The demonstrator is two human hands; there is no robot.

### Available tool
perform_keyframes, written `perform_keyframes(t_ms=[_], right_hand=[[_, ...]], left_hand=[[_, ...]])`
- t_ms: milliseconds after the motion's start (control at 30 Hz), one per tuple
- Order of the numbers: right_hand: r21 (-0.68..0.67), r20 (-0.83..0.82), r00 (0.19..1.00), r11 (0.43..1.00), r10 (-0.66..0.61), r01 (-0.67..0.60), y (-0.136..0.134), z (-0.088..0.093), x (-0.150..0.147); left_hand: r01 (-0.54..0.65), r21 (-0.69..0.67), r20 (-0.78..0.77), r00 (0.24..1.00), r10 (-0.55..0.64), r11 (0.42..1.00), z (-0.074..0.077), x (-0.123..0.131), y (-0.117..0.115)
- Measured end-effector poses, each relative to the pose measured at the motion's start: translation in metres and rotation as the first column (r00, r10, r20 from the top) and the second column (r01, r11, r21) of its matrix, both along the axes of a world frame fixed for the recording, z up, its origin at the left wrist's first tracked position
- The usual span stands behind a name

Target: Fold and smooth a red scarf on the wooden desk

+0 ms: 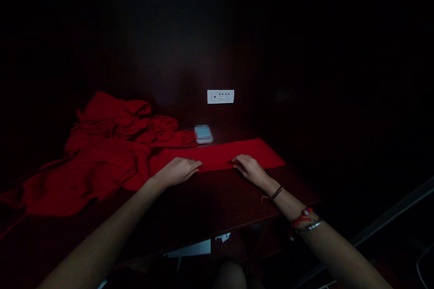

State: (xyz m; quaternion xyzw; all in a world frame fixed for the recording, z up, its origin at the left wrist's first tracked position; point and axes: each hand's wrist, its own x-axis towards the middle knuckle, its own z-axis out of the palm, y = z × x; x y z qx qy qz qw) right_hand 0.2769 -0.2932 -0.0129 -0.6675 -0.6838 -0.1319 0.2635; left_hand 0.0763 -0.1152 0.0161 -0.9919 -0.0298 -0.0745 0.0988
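Forearms (pixel 110 230) nearest, left hand (pixel 179 170) and right hand (pixel 250 169) seemingly straighten folded red cloth (pixel 219 155); I can't tell whether fingers (pixel 195 164) clamp; next needs even tension.

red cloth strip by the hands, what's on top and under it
The left hand and right hand rest on the red cloth strip along its near edge. Dark wooden tabletop shows beside it; what lies directly underneath is covered.

The flat red cloth strip (pixel 219 155) is partly hidden by the bare left hand (pixel 179 170). The small pale-blue rectangular object (pixel 203 134) is blurred by coarse pixels.
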Motion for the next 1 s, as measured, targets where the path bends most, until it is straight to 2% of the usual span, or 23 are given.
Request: perform_keyframes(t_ms=[133,300,600,733,1000], right_hand=[[0.003,-0.004,1.000,1.000,-0.001,0.001,0.000,-0.002,0.001],[0.001,0.059,0.998,1.000,-0.020,0.020,-0.002,0.001,-0.001],[-0.047,0.168,0.982,0.995,-0.081,0.090,-0.002,0.003,0.001],[-0.043,0.162,0.981,0.993,-0.104,0.112,-0.001,0.000,0.004],[0.003,0.173,0.978,0.993,-0.120,0.121,0.001,-0.001,0.007]], left_hand=[[0.027,0.003,0.047,0.999,-0.027,1.000,-0.005,0.005,-0.009],[0.099,-0.060,0.100,0.991,-0.093,0.993,-0.015,0.013,-0.017],[-0.010,0.016,0.105,0.994,0.008,1.000,-0.017,0.015,-0.011],[-0.023,0.071,0.087,0.996,0.017,0.997,-0.015,0.015,-0.014],[-0.043,0.065,0.063,0.997,0.039,0.997,-0.016,0.018,-0.012]])
